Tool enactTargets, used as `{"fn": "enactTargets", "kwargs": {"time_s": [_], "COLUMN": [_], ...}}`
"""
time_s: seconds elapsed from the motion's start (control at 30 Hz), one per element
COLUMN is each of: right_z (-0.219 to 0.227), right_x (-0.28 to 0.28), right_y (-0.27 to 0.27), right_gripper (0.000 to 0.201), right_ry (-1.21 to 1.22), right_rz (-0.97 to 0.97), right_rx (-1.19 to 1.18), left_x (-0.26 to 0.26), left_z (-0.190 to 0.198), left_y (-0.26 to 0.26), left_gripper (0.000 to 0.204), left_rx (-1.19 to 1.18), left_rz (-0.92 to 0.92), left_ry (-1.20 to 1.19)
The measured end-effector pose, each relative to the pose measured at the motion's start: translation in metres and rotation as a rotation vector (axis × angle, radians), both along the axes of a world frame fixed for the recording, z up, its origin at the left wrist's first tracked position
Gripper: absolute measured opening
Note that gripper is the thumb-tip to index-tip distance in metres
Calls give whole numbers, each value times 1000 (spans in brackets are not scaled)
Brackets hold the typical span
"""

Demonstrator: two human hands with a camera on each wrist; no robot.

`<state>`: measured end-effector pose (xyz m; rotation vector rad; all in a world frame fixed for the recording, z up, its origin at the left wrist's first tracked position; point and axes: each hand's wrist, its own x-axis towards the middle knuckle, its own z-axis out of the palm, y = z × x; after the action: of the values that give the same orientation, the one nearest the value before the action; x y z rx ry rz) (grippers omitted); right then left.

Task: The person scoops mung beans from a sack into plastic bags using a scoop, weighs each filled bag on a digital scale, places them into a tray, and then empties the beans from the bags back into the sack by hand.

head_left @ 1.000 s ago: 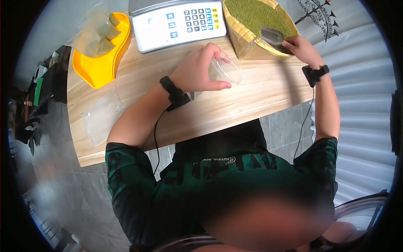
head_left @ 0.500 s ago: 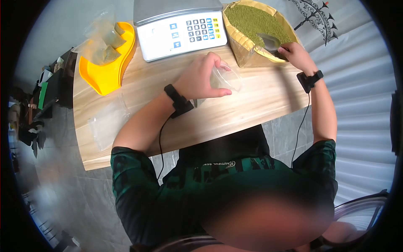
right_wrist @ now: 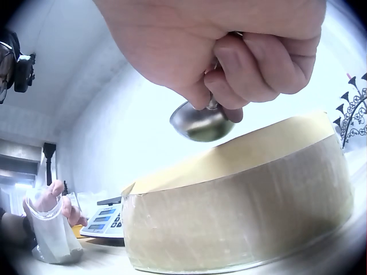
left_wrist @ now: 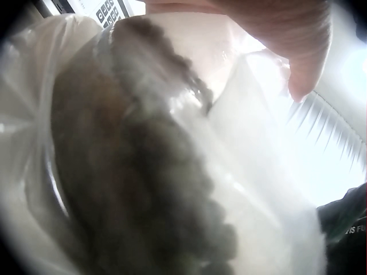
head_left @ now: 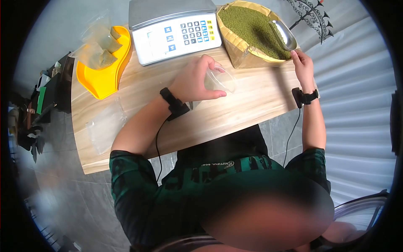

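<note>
My left hand holds a clear plastic bag by its rim, thumb and fingers spreading the mouth wide. Small greenish grains show blurred inside the bag in the left wrist view. At the right, my right hand grips the handle of a metal scoop. The scoop carries green beans and is above the near right rim of a large brown paper sack. That sack is filled with the same green beans, resembling mung beans. From the right wrist view, the scoop's rounded underside hangs over the sack's edge.
A white electronic scale stands behind the left hand, beside the sack. On the left, a yellow tray bears filled clear bags. A flat clear bag lies near the table's left edge. White curtain hangs at the right.
The scoop has come up out of the beans with a load in it, and the right hand has turned and shifted toward the sack's near edge. The left hand still holds the plastic bag.
</note>
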<state>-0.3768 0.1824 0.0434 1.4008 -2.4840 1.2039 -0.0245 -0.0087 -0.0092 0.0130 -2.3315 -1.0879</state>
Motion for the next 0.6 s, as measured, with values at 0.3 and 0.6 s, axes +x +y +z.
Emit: {"fn": "enactTargets", "kwargs": {"time_s": [0.3, 0.6], "right_z": [0, 29], "right_x": [7, 119], "right_y": [18, 44], "right_gripper": [24, 24], "right_ry": [-217, -202], "right_rz": [89, 422], "right_rx": [-10, 163], "left_x": [-1, -1], "left_z": [-2, -3], "left_y": [-2, 1], "left_gripper": [64, 67], "left_rx": [-24, -60], "left_rz": [-10, 37], "left_ry": [19, -32]}}
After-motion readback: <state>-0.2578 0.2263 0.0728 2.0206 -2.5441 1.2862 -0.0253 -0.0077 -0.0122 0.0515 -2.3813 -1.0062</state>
